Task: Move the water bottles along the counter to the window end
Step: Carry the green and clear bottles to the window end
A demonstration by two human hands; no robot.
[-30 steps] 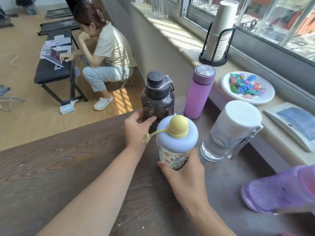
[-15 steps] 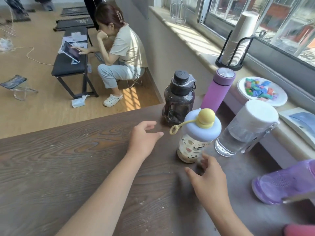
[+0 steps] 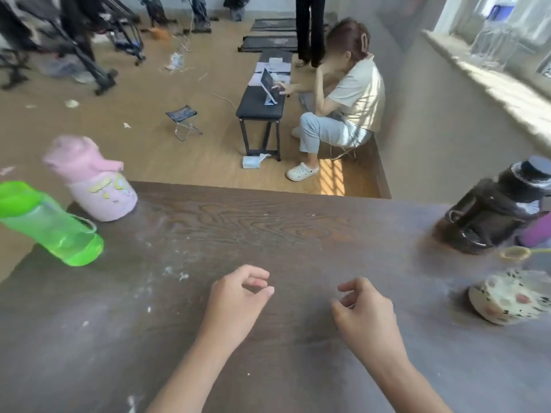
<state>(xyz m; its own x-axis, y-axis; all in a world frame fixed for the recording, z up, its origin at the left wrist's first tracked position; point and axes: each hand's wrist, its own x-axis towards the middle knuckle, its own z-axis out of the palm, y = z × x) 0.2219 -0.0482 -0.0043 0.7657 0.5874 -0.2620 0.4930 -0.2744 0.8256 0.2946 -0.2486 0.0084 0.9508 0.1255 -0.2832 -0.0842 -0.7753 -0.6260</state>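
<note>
Turning from the window end, we judge ourselves between carries: our left hand (image 3: 237,302) and right hand (image 3: 365,311) hover just over the dark wood-grain counter (image 3: 268,228), fingers loosely curled and grasping nothing; the step in hand looks like going to fetch the next bottle.

Taking the dark smoky plastic jug with the black screw cap (image 3: 495,210) as our landmark: it stands at the window end of the counter; just beside it, nearer us, sits the cream speckled bottle (image 3: 510,296), cut by the frame edge, and a purple bottle (image 3: 535,231) peeps out behind it; these seem already placed. Far across the counter from the jug, at the opposite end, stand the translucent green plastic bottle with a green lid (image 3: 50,223) and, just beyond it, the pale pink squat bottle with a pink animal-shaped cap (image 3: 95,186); both are blurred, and both are still to be moved, we judge.

The next move calls for reaching left and closing on the green and pink bottles, likely one per hand. Both stand near the counter's edges, so we should lift inward rather than nudge outward; between them and the jug the counter lies open, with only pale dust specks, so the carry has free room.
</note>
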